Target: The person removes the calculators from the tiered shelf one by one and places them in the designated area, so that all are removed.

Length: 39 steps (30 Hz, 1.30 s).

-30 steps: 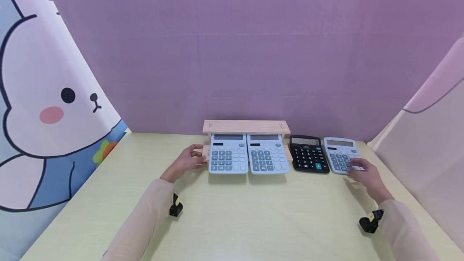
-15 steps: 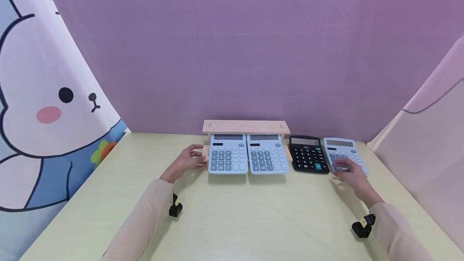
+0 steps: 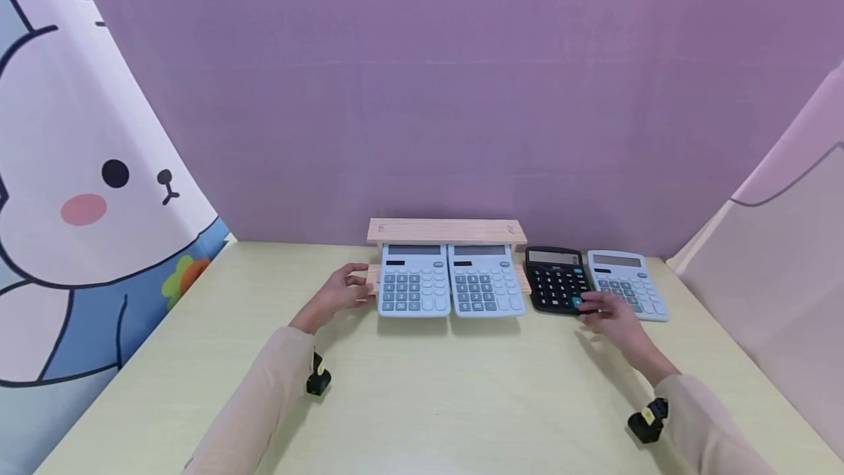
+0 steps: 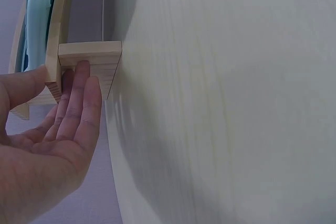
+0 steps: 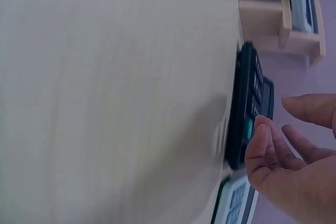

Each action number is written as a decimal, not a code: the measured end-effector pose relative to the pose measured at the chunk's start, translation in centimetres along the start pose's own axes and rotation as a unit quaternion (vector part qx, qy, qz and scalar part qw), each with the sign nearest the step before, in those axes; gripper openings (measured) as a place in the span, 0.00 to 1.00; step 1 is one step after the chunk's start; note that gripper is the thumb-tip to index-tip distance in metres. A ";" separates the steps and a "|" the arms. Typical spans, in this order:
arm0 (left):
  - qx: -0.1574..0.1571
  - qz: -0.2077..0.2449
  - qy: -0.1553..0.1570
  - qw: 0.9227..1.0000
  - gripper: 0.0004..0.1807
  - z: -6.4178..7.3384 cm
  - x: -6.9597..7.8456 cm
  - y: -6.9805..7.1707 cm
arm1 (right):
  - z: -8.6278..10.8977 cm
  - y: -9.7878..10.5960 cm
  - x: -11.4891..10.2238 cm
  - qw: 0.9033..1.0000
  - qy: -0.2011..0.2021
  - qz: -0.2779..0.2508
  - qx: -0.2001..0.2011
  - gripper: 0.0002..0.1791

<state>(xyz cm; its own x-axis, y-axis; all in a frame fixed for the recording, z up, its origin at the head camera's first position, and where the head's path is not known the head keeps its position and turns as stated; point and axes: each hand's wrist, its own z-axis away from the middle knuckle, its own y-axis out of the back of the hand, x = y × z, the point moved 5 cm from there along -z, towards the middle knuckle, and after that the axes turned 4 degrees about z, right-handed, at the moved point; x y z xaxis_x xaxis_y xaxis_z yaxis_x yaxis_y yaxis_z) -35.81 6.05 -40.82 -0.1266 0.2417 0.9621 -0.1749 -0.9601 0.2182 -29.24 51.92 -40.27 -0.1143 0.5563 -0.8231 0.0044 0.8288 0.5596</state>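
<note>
My left hand (image 3: 338, 293) holds the left end of a wooden stand (image 3: 448, 230). In the left wrist view the thumb lies against the edge of a front board and the fingers (image 4: 86, 114) reach beneath it. Two light-blue calculators, a left one (image 3: 414, 281) and a right one (image 3: 486, 281), lean side by side on the stand. My right hand (image 3: 616, 325) is over the lower right corner of a black calculator (image 3: 559, 281), thumb apart from loosely bent fingers, nothing held. Another light-blue calculator (image 3: 626, 273) lies right of the black one, partly hidden by this hand.
The pale wooden table (image 3: 448, 394) stretches out in front of the stand. Behind it rises a purple backdrop (image 3: 448, 94). A cartoon-printed cloth (image 3: 132, 255) borders the left side, and a pale cloth (image 3: 785, 277) the right.
My right hand has moved left, from the light-blue calculator at the far right to the black calculator's corner. The left hand and the calculators have stayed in place.
</note>
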 end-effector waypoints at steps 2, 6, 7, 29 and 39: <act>0.001 0.002 0.001 1.000 0.29 0.0 0.0 0.0 | 0.0 -0.5 -0.4 1.000 0.015 -0.012 -0.004 0.27; -0.001 0.003 0.001 1.000 0.29 0.0 0.0 0.0 | 0.1 -1.4 -1.1 0.999 0.023 -0.024 -0.010 0.25; -0.002 0.002 0.002 1.000 0.29 -0.1 0.0 0.0 | 0.2 -1.7 -1.2 0.999 0.021 -0.027 -0.012 0.25; 0.001 -0.003 0.007 1.000 0.29 -0.1 -0.2 0.0 | -0.2 -6.4 -4.3 0.996 0.015 -0.084 -0.037 0.27; -0.006 0.000 -0.008 1.000 0.29 0.0 -0.1 0.1 | -0.9 -7.8 -4.4 0.990 -0.023 -0.137 -0.035 0.30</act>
<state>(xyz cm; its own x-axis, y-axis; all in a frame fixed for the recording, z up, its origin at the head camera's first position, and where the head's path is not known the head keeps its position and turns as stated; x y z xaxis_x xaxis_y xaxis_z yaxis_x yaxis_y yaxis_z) -35.86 5.88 -40.92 -0.1108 0.2397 0.9645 -0.1862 -0.9583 0.2168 -29.71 42.98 -40.94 -0.0561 0.3144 -0.9476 -0.0897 0.9437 0.3184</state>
